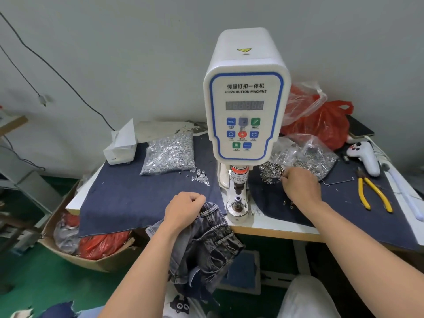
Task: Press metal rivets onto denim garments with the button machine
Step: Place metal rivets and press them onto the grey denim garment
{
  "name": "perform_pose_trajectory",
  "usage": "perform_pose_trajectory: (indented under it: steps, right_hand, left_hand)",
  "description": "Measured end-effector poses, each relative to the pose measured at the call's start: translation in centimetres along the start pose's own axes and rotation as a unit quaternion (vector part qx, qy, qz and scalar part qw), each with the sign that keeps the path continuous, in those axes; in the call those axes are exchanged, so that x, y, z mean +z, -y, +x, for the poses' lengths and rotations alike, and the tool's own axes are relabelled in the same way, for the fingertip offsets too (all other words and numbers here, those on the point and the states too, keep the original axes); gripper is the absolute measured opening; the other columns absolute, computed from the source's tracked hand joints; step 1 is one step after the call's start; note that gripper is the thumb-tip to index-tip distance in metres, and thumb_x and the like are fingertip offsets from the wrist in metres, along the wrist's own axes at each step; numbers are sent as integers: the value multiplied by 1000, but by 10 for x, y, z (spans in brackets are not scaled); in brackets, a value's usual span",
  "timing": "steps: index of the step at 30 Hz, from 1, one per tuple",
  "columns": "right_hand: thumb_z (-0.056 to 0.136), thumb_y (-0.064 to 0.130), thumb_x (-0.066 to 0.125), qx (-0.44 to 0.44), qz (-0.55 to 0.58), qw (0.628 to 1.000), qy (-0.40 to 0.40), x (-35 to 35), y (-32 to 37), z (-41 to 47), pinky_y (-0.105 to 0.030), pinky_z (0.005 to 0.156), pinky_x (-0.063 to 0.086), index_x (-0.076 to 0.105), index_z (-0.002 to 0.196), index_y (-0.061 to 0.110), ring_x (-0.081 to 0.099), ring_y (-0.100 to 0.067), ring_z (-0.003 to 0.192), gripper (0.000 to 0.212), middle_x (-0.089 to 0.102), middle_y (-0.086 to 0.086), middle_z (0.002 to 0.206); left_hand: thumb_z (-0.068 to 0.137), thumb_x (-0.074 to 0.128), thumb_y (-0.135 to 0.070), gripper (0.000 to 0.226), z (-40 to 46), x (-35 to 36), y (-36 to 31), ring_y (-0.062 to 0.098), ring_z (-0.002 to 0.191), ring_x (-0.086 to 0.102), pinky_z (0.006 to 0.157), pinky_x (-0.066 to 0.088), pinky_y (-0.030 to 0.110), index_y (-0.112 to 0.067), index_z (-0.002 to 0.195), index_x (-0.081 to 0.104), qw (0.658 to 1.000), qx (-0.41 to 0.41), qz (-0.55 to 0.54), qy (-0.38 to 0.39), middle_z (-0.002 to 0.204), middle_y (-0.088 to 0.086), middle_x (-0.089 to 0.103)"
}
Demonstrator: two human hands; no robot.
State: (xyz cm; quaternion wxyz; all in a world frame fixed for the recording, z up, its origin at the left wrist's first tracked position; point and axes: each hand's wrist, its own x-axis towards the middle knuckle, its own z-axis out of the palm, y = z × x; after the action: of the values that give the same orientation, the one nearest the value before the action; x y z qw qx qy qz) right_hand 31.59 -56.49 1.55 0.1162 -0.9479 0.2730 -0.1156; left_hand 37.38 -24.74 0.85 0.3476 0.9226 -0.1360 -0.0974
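Denim garment (206, 239) is hanging over the table edge (275, 228), just left of the button machine (245, 115) die (238, 204). Left hand (183, 210) is gripping its waistband. Right hand (300, 187), fingers curled, is picking at the loose rivets (270, 172); whether it is holding one I cannot tell. Risk: fingers under the punch; garment sliding off. Room right of the die is staying open; pliers (374, 193) well apart.

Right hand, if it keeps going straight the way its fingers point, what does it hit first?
The right hand points up-left into the loose pile of metal rivets, which its fingertips seem to touch already. Beyond that is the button machine column, though depth is unclear.
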Motion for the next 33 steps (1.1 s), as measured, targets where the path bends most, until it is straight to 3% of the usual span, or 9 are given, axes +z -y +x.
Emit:
perform_pose_trajectory:
  steps: [10,15,17,20,23,33]
  right_hand:
    - [90,20,59,24,54,998,36,-6,2,-2,-39,65,43,62,80,10,62,-37,80,15,65,-8,76]
    - [89,23,62,28,158,987,3,-10,3,-6,-36,59,43,57,67,9,57,-24,60,26,62,-6,61]
    - [88,17,65,79,300,951,15,-12,6,-10,-34,57,46,58,73,11,58,-20,59,18,68,-10,71]
    - [94,-2,64,146,516,838,100,-18,11,-18,-27,54,57,64,88,7,65,-15,56,11,74,-20,87]
    - [93,-8,66,160,602,767,156,-25,18,-30,-25,61,61,68,98,2,75,-20,68,12,77,-20,90]
    - [92,-3,68,201,651,671,291,-28,59,-72,-27,59,62,69,99,-8,75,-23,69,8,77,-22,89]
  left_hand:
    - [82,47,-32,33,-2,-3,4,13,60,19,61,22,34,-22,61,24,998,7,-66,16,56,-7,24]
    - [87,49,-27,36,-1,-2,7,11,58,19,60,22,33,-23,60,25,997,16,-69,14,56,-8,25]
    - [88,49,-26,37,-1,-2,7,11,58,20,60,22,33,-23,59,25,998,16,-65,10,55,-8,25]
    - [88,49,-28,37,-2,-2,6,12,59,20,60,23,33,-23,59,25,998,15,-58,8,55,-8,26]
    - [89,49,-29,38,-2,-2,6,11,56,22,59,25,32,-23,58,27,998,13,-58,12,54,-8,28]
    - [93,50,-25,41,-5,-3,5,11,54,23,59,25,32,-23,58,28,998,11,-54,15,53,-8,29]
